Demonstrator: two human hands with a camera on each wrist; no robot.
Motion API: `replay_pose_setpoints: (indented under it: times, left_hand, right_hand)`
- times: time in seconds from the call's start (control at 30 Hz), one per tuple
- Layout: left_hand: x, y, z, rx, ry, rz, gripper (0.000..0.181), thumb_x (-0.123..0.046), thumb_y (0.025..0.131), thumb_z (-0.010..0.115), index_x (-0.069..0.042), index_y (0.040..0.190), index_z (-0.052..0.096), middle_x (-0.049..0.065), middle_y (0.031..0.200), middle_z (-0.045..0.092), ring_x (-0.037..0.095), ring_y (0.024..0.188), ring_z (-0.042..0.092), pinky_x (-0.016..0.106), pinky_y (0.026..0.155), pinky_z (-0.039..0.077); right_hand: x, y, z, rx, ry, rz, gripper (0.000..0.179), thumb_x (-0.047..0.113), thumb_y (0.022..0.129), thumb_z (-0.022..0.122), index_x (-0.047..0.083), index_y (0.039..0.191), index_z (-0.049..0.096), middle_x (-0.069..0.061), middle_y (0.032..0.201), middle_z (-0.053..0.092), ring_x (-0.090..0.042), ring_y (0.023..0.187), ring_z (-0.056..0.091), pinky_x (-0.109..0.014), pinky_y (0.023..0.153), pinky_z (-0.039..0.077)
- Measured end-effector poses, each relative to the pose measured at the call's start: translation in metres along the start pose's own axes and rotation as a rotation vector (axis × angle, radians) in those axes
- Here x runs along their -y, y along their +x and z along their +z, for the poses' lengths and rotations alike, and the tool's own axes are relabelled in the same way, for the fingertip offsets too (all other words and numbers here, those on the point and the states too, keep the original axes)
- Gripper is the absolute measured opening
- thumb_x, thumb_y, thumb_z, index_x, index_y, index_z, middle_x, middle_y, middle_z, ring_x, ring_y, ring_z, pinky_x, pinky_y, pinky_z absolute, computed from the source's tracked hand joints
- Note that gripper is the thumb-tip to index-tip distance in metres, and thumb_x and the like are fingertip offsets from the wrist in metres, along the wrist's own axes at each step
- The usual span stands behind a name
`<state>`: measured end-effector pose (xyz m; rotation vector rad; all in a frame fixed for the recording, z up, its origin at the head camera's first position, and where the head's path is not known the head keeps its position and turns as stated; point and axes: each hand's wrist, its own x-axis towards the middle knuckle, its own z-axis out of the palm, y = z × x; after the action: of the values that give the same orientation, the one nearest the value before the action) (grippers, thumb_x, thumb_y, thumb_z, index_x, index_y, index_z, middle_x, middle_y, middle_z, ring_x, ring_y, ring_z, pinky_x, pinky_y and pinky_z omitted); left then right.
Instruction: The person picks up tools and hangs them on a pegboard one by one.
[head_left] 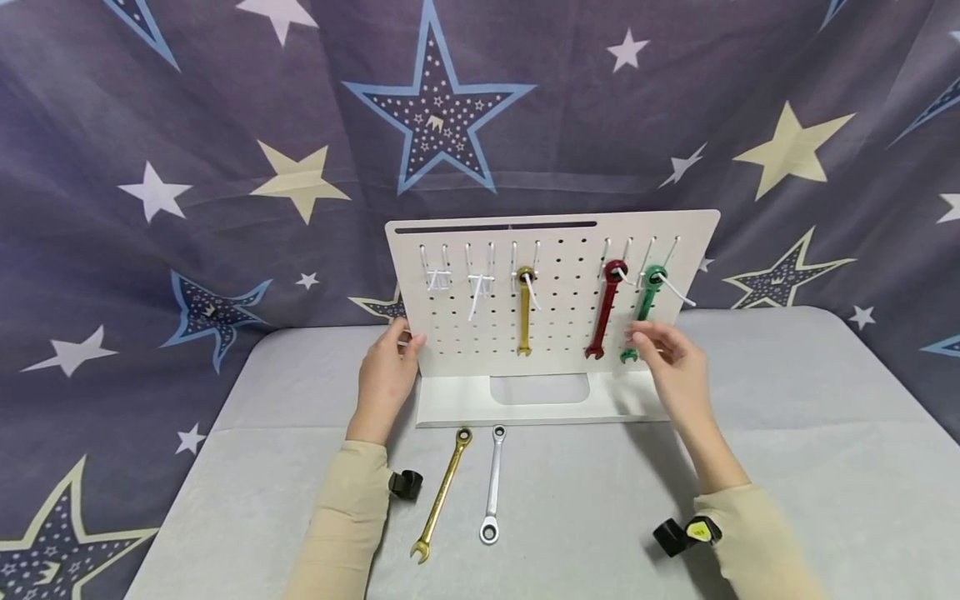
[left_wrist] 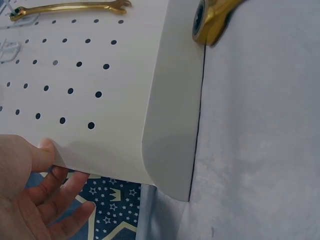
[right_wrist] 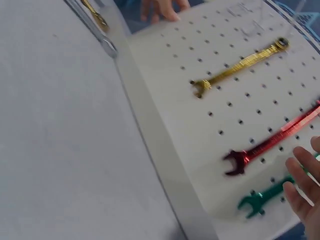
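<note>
My left hand (head_left: pixel 386 379) holds the left edge of a white pegboard (head_left: pixel 465 350), thumb at the front face and fingers by the rim. At the board's right side, my right hand (head_left: pixel 675 362) is beside the green wrench (head_left: pixel 647 304), its fingers loosely bent near the shaft; firm contact cannot be made out. That wrench hangs by its ring end on a white hook. Left of it a red wrench (head_left: pixel 603 317) hangs likewise, and a gold wrench (head_left: pixel 524 317) is hung near the board's middle.
Another gold wrench (head_left: pixel 442 492) and a silver wrench (head_left: pixel 492 483) lie on the grey-covered table (head_left: pixel 570 508) before the board's base (head_left: pixel 457 404). Two hooks at the board's left, including one white hook (head_left: pixel 477 292), carry nothing. A star-patterned curtain (head_left: pixel 570 150) hangs behind.
</note>
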<state>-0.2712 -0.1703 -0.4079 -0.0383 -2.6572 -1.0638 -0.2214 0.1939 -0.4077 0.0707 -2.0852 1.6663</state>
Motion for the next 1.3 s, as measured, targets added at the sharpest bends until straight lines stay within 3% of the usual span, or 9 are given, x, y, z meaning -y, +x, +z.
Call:
replay_pose_setpoints:
  times: [0.17,0.33,0.43,0.53,0.67,0.83,1.0,1.13,1.3]
  left_hand:
    - [-0.002,0.002,-0.001,-0.004,-0.004,0.010,0.019,-0.026,0.100,0.061,-0.008,0.107,0.059,0.015,0.110,0.069,0.033,0.100,0.067,0.050,0.084,0.051]
    - [-0.004,0.005,-0.001,-0.007,-0.011,0.011,0.019,-0.025,0.100,0.061,-0.008,0.107,0.059,0.015,0.110,0.068,0.033,0.100,0.066,0.050,0.085,0.050]
    - [-0.005,0.005,0.000,-0.003,-0.010,0.008,0.019,-0.026,0.100,0.061,-0.009,0.108,0.059,0.015,0.110,0.068,0.033,0.101,0.066,0.050,0.085,0.050]
    - [-0.004,0.004,0.001,0.003,-0.008,-0.001,0.020,-0.027,0.100,0.061,-0.009,0.109,0.060,0.015,0.110,0.068,0.033,0.101,0.066,0.050,0.085,0.050]
    - [-0.002,0.001,0.001,0.006,-0.003,-0.006,0.020,-0.026,0.100,0.061,-0.008,0.109,0.060,0.015,0.110,0.068,0.033,0.100,0.067,0.050,0.085,0.050]
    - [0.003,-0.002,-0.001,0.009,0.003,0.007,0.019,-0.026,0.100,0.060,-0.009,0.110,0.059,0.015,0.110,0.068,0.033,0.100,0.066,0.050,0.085,0.050]
    - [0.004,-0.003,-0.002,-0.011,0.012,0.015,0.020,-0.027,0.101,0.058,-0.009,0.111,0.059,0.015,0.111,0.068,0.034,0.101,0.066,0.052,0.084,0.050]
    - [0.004,-0.003,-0.002,-0.004,0.047,0.027,0.021,-0.028,0.102,0.058,-0.009,0.111,0.059,0.015,0.112,0.068,0.035,0.102,0.066,0.053,0.082,0.049]
    - [0.002,-0.003,-0.002,0.050,0.127,0.022,0.023,-0.028,0.103,0.056,-0.008,0.111,0.061,0.014,0.113,0.068,0.034,0.100,0.066,0.053,0.080,0.049]
  right_hand:
    - [0.000,0.012,-0.015,-0.125,0.018,-0.008,0.023,0.005,0.096,0.065,-0.009,0.114,0.065,0.016,0.090,0.070,-0.004,0.079,0.066,-0.014,0.072,0.050]
    - [-0.007,0.027,-0.027,-0.313,0.048,0.019,0.017,0.006,0.094,0.068,-0.004,0.108,0.070,0.013,0.087,0.071,-0.003,0.076,0.063,-0.014,0.069,0.048]
    - [-0.012,0.033,-0.030,-0.420,0.130,0.063,0.012,0.008,0.093,0.071,0.003,0.104,0.072,0.010,0.087,0.068,-0.005,0.077,0.061,-0.014,0.069,0.047]
    - [-0.015,0.036,-0.031,-0.469,0.270,0.130,0.011,0.007,0.091,0.073,0.007,0.102,0.072,0.006,0.085,0.067,-0.007,0.077,0.060,-0.014,0.068,0.048]
    - [-0.020,0.035,-0.028,-0.439,0.356,0.206,0.012,0.007,0.090,0.074,0.009,0.102,0.072,0.006,0.085,0.068,-0.007,0.079,0.062,-0.014,0.069,0.049]
    - [-0.028,0.033,-0.022,-0.344,0.238,0.222,0.016,0.011,0.092,0.072,0.010,0.107,0.069,0.013,0.089,0.068,-0.003,0.086,0.061,-0.012,0.075,0.047]
    - [-0.032,0.034,-0.019,-0.268,0.157,0.219,0.027,0.018,0.094,0.070,0.003,0.116,0.064,0.016,0.092,0.068,-0.001,0.087,0.061,-0.012,0.076,0.048]
    - [-0.033,0.035,-0.018,-0.282,0.178,0.246,0.021,0.017,0.094,0.071,0.005,0.110,0.064,0.015,0.088,0.067,-0.001,0.082,0.061,-0.012,0.071,0.050]
    - [-0.035,0.036,-0.020,-0.290,0.166,0.272,0.017,0.018,0.093,0.071,0.009,0.105,0.064,0.013,0.085,0.064,-0.002,0.081,0.059,-0.012,0.070,0.049]
